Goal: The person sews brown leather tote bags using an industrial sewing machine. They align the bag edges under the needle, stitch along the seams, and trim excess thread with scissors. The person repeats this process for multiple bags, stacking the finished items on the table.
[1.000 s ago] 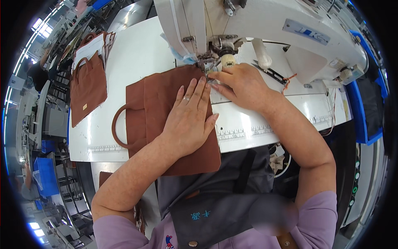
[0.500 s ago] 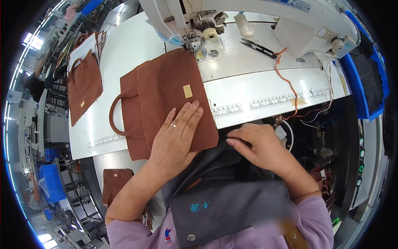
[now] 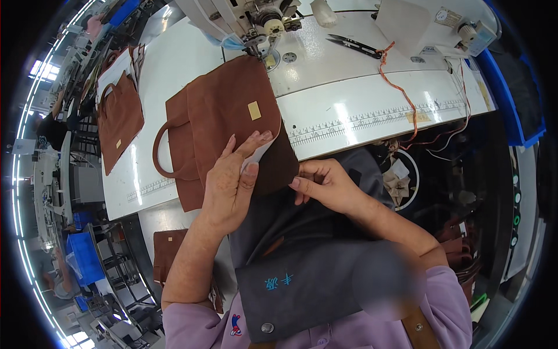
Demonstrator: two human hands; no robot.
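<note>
A brown leather bag piece with a loop handle and a small gold plate lies on the white sewing table, its far corner under the sewing machine's needle. My left hand rests on the bag's near edge, fingers holding a small white piece against it. My right hand pinches the bag's dark near corner at the table's edge. A dark grey apron covers my lap below.
Black thread snips and an orange cord lie on the table's right. A second brown bag lies at far left. More brown pieces sit below the table edge. A ruler strip runs along the front.
My right hand has moved back from the needle to the bag's near corner. The bag has slid toward me and my left hand has drawn back to its near edge.
</note>
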